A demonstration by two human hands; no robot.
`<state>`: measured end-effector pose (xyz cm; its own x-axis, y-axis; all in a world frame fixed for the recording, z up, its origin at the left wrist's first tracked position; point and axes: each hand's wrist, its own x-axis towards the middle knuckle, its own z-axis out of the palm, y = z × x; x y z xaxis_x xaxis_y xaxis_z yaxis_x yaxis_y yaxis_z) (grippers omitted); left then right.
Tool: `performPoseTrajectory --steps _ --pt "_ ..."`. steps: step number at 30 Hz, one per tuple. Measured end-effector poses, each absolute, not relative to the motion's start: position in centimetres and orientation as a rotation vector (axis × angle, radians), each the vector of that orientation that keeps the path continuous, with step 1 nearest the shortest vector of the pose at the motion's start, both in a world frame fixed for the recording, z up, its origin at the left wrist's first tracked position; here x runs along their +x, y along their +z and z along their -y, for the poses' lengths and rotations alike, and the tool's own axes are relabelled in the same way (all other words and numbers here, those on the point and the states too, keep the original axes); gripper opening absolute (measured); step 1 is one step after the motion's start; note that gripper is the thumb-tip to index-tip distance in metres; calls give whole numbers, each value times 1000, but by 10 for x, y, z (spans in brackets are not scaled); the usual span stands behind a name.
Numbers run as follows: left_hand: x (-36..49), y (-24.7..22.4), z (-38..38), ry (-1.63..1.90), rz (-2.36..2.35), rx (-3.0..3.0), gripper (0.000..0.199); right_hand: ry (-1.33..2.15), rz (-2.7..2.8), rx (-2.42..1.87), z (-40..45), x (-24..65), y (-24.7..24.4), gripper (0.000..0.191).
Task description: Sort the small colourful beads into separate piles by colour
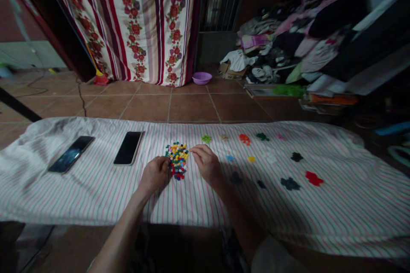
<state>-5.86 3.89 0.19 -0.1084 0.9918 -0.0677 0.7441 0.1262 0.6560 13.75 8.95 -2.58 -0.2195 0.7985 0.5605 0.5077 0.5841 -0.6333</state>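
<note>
A striped cloth (96, 196) covers the floor. Two dark phones (128, 148) lie left of the mixed bead pile (177, 160); small sorted colour clusters (244, 138) lie right of it. The left hand (156, 175), curled, touches the pile's left edge; the right hand (206, 162) pinches at its upper right edge, contents too small to tell.

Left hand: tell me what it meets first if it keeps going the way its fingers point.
The left hand points up and right, fingertips already at the edge of the mixed pile of coloured pieces. That pile comes first; whether they touch yet is unclear.
</note>
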Motion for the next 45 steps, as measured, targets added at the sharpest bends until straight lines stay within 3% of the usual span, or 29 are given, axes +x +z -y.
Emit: performPoseTrajectory --steps 18,45 --pt "-66 -11 -43 744 -1986 1584 36 176 1368 -1484 -124 291 -31 25" --pt "-65 1 -39 718 -2074 1491 42 321 1232 -1635 -135 326 -47 32"
